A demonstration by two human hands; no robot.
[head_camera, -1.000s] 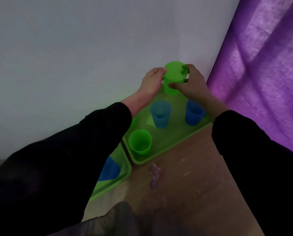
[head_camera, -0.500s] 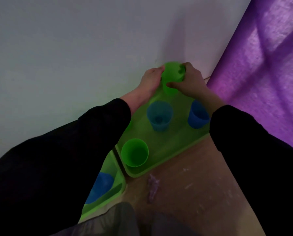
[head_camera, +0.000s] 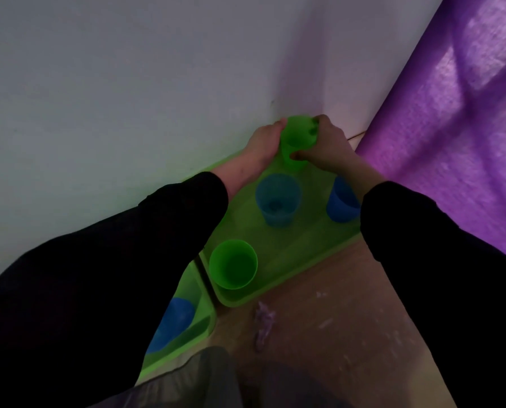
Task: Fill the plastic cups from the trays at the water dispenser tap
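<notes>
**A:** Head view, starting far left: the left tray [head_camera: 200, 331] peeks out from under the left sleeve [head_camera: 69, 290]. The left blue cup [head_camera: 169, 322] stands in it, half covered by that arm.

**B:** Just beside it sits the right tray [head_camera: 298, 248], up against the wall [head_camera: 128, 83].

**A:** Four cups over this one! The green cup [head_camera: 234, 263] is upright at the near corner, mouth wide open to us. Past it, mid-tray, stands the pale cup [head_camera: 278, 200], upright too.

**B:** The action's at the far corner. The left hand [head_camera: 263, 145] holds the held cup [head_camera: 297, 142] by its left side, one fingertip up at the rim.

**A:** And the right hand [head_camera: 328, 145] grips the other side, thumb pressed on the near wall, fingers hooked over the rim into the mouth.

**B:** Is it resting on the tray or just off it? Can't tell. Its base is over that far corner.

**A:** Below the right wrist, the right blue cup [head_camera: 341, 204] stands at the tray's right edge, partly hidden by the sleeve.

**B:** A purple scrap [head_camera: 263, 322] lies on the brown surface [head_camera: 334, 334], just in front of the tray.

**A:** Far right, a purple curtain [head_camera: 451, 128] hangs.
</notes>
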